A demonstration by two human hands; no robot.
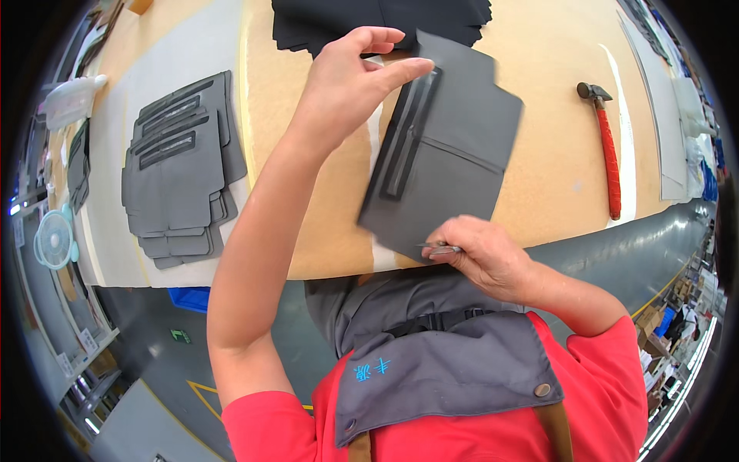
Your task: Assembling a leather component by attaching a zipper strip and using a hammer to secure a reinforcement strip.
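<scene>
Panel near worktop's front edge, open room toward hammer
Left hand half-open at panel's top; right hand curled round metal tool; grey floor beyond.

free room and obstacles around my hands. to the right of the grey panel, an open lane of tabletop widens as far as the red-handled hammer, whose length bars a low sideways sweep. beyond the panel, the black stack closes the far side. on the left, a narrower channel lies between the pile of grey panels and my left forearm, which slants across the direct way from pile to panel. at the near corner, my right hand and its small metal tool obstruct entry; my torso blocks the near edge.
</scene>
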